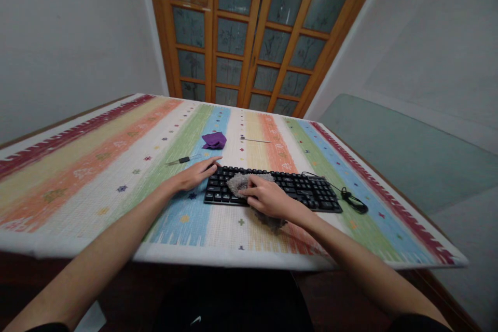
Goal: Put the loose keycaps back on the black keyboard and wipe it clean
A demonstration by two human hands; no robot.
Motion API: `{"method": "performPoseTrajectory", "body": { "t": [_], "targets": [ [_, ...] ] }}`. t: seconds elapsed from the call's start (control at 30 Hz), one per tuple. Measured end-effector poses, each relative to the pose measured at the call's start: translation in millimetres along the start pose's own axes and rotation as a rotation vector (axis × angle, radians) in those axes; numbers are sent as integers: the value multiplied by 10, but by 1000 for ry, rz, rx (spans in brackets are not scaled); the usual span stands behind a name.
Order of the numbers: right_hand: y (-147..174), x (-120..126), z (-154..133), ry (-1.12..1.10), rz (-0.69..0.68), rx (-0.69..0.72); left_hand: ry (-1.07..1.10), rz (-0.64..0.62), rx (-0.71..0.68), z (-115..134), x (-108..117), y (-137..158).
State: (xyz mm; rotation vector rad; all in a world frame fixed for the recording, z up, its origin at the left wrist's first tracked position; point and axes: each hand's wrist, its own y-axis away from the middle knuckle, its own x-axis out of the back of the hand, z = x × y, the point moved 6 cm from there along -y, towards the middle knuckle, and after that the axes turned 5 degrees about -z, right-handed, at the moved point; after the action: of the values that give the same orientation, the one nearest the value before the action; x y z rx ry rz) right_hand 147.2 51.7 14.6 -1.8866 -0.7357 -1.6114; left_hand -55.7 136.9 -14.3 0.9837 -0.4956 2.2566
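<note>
A black keyboard (311, 194) lies across the striped tablecloth in front of me. My right hand (270, 198) is closed on a fluffy grey cloth (237, 183), pressed onto the keyboard's left-middle keys. Part of that cloth hangs over the near edge onto the tablecloth. At the keyboard's upper left corner, my left hand (196, 174) touches the edge with its fingers stretched out and apart. Just beyond this hand is a small brush-like tool with a black middle (184, 160). A crumpled purple cloth (214, 140) sits farther back.
A thin metal rod with a dark end (257, 140) lies behind the keyboard. The keyboard's coiled cable (354, 201) rests to its right. The striped tablecloth (151, 207) reaches the table's near edge. Wooden glass-paned doors (249, 36) stand beyond the table, with walls on both sides.
</note>
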Motion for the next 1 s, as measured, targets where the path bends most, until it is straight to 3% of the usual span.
{"method": "performPoseTrajectory", "body": {
  "t": [0.27,0.67,1.0],
  "targets": [
    [53,7,52,-36,-10,-28,0,5,-10,-23,-3,-8],
    [10,170,120,-15,-191,-74,-10,10,-20,-21,3,-4],
    [94,221,224,-63,-218,-89,-7,-7,-7,-40,-8,-4]
  ]
}}
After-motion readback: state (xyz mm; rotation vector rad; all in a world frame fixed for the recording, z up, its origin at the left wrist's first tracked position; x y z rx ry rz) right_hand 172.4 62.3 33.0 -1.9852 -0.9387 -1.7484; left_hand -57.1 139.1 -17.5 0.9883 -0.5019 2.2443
